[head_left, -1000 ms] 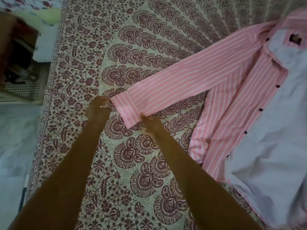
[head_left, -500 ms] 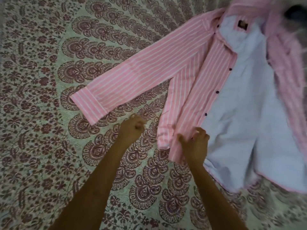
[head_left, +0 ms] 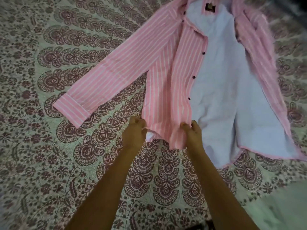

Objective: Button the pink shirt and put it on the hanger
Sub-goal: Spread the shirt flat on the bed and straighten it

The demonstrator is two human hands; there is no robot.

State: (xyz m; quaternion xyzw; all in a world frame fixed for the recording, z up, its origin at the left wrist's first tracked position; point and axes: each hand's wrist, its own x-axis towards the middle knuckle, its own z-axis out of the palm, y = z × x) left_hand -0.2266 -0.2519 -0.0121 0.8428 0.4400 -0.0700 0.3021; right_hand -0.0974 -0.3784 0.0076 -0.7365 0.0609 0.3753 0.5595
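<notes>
The pink shirt [head_left: 167, 67] with white stripes lies open on the bed, its pale inner side facing up on the right. Dark buttons run down the left front panel. Its left sleeve stretches out flat toward the left, cuff at the end. My left hand [head_left: 135, 132] pinches the bottom hem of the left front panel at its outer corner. My right hand [head_left: 192, 134] grips the same hem near the button edge. No hanger is in view.
A patterned bedsheet [head_left: 66, 155] in maroon and cream covers the whole surface. The shirt's right panel [head_left: 259, 52] lies folded back along the right side. A dark label [head_left: 209, 7] sits inside the collar at the top.
Both hands left the sleeve cuff and came right to the shirt's lower hem. The left hand, which was off the cloth, now holds the hem corner. The view has shifted right.
</notes>
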